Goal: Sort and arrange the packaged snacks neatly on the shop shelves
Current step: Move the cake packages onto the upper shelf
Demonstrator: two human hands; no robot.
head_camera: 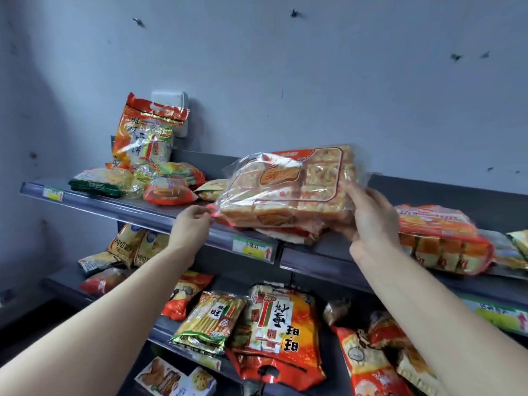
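Top shelf (160, 215) is cluttered: a tall orange rice cracker bag (145, 132) stands upright far left against the wall, with a green-edged pack (100, 182) and a small red pack (168, 192) lying flat in front of it. To the right, another orange cracker pack (440, 238) lies flat on the same shelf, close to your right wrist. A price tag (253, 247) sits on the shelf edge below your hands. Lower shelves hold mixed packs, including a big upside-down red-orange bag (281, 332). Both your arms reach up and forward. Your left hand (191, 224) pinches the near-left corner of the clear biscuit pack (288, 190); your right hand (371, 215) grips its right end, fingers wrapped behind. The pack is tilted up, its lower edge on another flat pack (288, 234) on the top shelf.
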